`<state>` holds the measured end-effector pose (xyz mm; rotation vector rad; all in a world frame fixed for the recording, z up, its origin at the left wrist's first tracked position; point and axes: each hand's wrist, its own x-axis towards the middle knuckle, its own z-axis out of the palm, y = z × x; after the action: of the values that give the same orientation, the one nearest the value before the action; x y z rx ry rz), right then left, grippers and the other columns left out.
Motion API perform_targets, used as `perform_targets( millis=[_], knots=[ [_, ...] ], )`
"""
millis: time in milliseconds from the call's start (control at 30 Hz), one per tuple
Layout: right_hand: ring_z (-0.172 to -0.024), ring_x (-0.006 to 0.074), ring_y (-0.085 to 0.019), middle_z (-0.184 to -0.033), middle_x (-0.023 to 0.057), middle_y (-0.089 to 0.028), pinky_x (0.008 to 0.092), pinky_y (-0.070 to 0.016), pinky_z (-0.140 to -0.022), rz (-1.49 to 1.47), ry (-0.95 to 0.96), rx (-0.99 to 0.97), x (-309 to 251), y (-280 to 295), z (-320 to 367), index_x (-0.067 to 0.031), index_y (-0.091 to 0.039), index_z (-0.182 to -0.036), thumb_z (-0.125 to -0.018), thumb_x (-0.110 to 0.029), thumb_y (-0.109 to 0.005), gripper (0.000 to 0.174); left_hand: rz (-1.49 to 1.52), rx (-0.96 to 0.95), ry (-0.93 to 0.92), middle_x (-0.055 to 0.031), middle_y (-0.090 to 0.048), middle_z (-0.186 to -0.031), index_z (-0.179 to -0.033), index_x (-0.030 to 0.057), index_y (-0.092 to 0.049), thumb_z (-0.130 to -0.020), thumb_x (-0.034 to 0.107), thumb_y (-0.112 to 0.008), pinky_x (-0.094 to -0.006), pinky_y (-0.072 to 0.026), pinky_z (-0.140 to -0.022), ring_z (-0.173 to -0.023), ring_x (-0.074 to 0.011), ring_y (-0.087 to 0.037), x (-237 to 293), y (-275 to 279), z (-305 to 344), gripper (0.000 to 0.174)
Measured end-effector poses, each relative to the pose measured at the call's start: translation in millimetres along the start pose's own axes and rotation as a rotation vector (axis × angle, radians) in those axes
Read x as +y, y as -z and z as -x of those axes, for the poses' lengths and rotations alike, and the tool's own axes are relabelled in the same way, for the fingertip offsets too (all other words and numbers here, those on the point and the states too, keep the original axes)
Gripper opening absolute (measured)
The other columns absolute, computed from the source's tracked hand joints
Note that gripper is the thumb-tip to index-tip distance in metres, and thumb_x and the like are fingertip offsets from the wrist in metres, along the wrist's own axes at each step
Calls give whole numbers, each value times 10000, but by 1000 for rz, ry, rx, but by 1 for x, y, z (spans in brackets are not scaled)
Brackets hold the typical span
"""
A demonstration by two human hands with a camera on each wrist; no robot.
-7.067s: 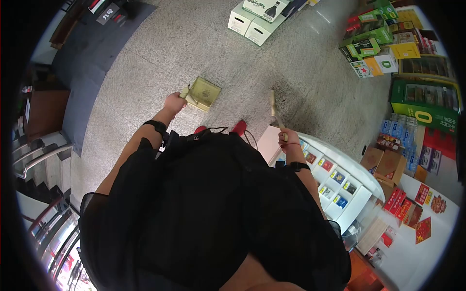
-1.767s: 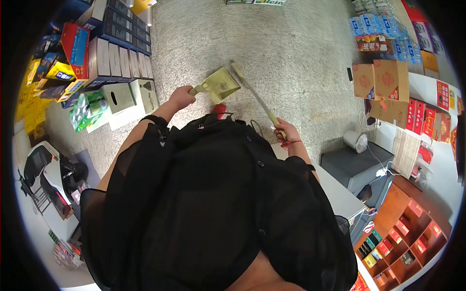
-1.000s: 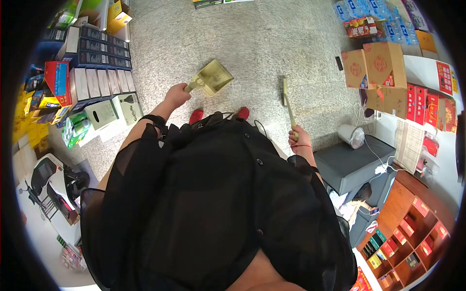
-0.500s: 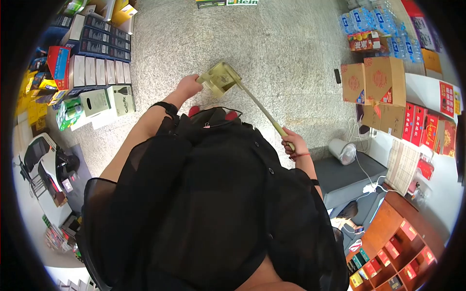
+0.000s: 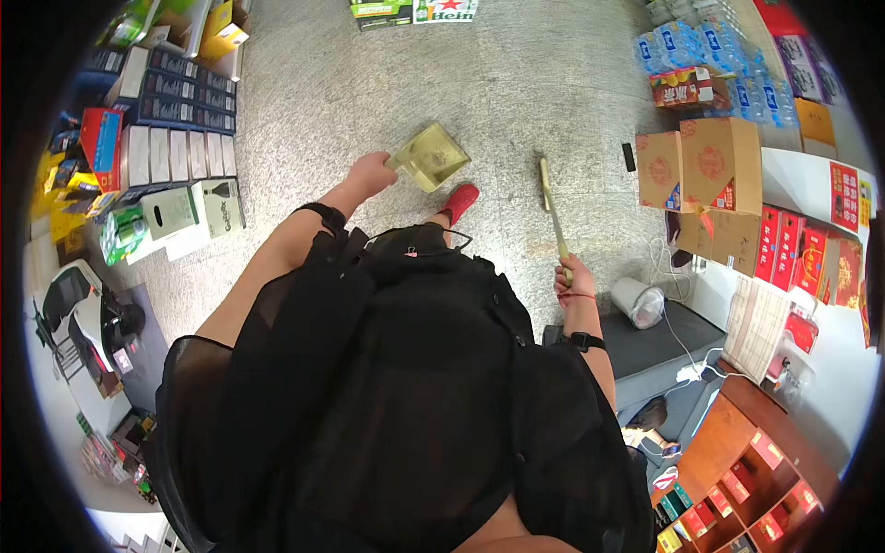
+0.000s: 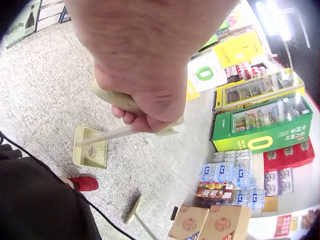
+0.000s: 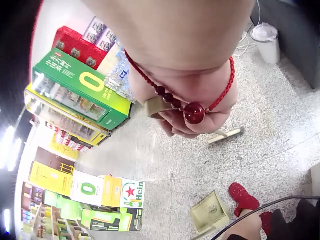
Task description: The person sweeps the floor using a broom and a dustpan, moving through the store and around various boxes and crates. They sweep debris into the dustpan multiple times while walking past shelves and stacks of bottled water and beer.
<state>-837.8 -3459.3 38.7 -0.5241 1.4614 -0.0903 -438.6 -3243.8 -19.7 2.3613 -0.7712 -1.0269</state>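
In the head view my left hand (image 5: 371, 173) grips the handle of a pale yellow-green dustpan (image 5: 441, 152), whose tray is out in front of my feet. The left wrist view shows that hand (image 6: 142, 95) curled round the handle top, with the dustpan (image 6: 92, 156) low over the speckled floor. My right hand (image 5: 573, 276) holds the end of a broom (image 5: 555, 219) with a long thin handle. To the right of the dustpan, the broom's narrow head lies at the floor, apart from the tray. In the right wrist view, the fingers of my right hand (image 7: 185, 117) wrap the handle.
A red shoe (image 5: 460, 200) stands just below the dustpan. Stacked boxes (image 5: 175, 157) line the left side. Cartons (image 5: 717, 166), bottled water (image 5: 678, 46) and a white bin (image 5: 638, 302) with cables stand at the right. Beer cartons (image 5: 444, 11) are at the far end.
The broom head has swung right, away from the dustpan it met half a second ago. The dustpan has shifted slightly right and one shoe has stepped forward. Earlier, I stood beside a display counter.
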Motion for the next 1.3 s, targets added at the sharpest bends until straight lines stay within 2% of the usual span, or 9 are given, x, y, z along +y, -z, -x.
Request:
perform_targets(
  millis=[100,267,367,767,900,933,1100,1233,1300],
  knots=[
    [-398,55,-342,-626,3,-448,190,-267,-341,79,-56,-25,-17,-8,-5,-146,-477,-1059,-818,-120,-545,252,-22,-50,-17,-180,-623,-819,-860,44,-621,-616,225,-597,-404,-462,-711,-810,-351,-588,22,-7,-17,305],
    [-416,49,-386,-604,-5,-464,188,-302,-359,320,-55,-116,-53,-15,-7,-152,-340,-1359,-805,-113,-556,596,-41,-103,24,-180,-626,-834,-876,56,-623,-617,203,-587,-414,-461,-711,-824,-356,-588,63,-19,-46,300],
    [-448,61,-388,-633,-1,-468,192,-265,-364,305,-108,-234,-85,2,-15,-122,-340,-1347,-771,-91,-578,624,-30,-113,-6,-179,-626,-834,-887,61,-620,-624,195,-575,-422,-461,-713,-816,-359,-588,92,-20,-61,299],
    [-423,63,-341,-641,15,-448,191,-253,-360,-196,-14,-45,-126,109,-13,-120,-331,-1354,-810,-136,-555,589,-174,-149,-60,-167,-627,-825,-893,64,-620,-618,220,-592,-407,-468,-705,-802,-342,-595,149,-22,-127,317],
    [-420,70,-360,-650,7,-460,205,-272,-343,-264,33,154,-137,137,-40,-147,-412,-1258,-816,-154,-561,466,-151,-142,-53,-175,-623,-812,-888,62,-620,-607,218,-597,-412,-465,-699,-798,-347,-592,163,-36,-131,322],
    [-421,69,-362,-649,9,-458,208,-275,-333,-316,22,144,-143,144,-53,-129,-462,-1131,-824,-143,-550,319,-164,-138,-79,-180,-621,-804,-883,60,-620,-602,215,-598,-413,-464,-695,-794,-352,-591,162,-44,-137,322],
    [-416,70,-359,-642,7,-453,205,-258,-331,-481,-49,189,-172,158,-87,-129,-454,-940,-832,-119,-528,131,-191,-109,-105,-193,-615,-790,-867,44,-618,-593,207,-600,-420,-459,-694,-787,-366,-586,193,-65,-137,319],
    [-407,72,-356,-619,-4,-442,203,-245,-335,-263,-78,73,-189,161,-73,-162,-464,-961,-802,-104,-545,188,-105,-76,-43,-201,-615,-800,-853,28,-615,-591,202,-601,-424,-462,-692,-790,-367,-590,222,-93,-133,314],
    [-407,65,-345,-640,16,-465,195,-267,-358,39,-109,-110,-200,169,-67,-202,-414,-1255,-830,-120,-532,448,-94,-67,-12,-204,-615,-800,-850,24,-614,-592,200,-602,-425,-464,-690,-790,-366,-592,240,-108,-129,314]
  ],
)
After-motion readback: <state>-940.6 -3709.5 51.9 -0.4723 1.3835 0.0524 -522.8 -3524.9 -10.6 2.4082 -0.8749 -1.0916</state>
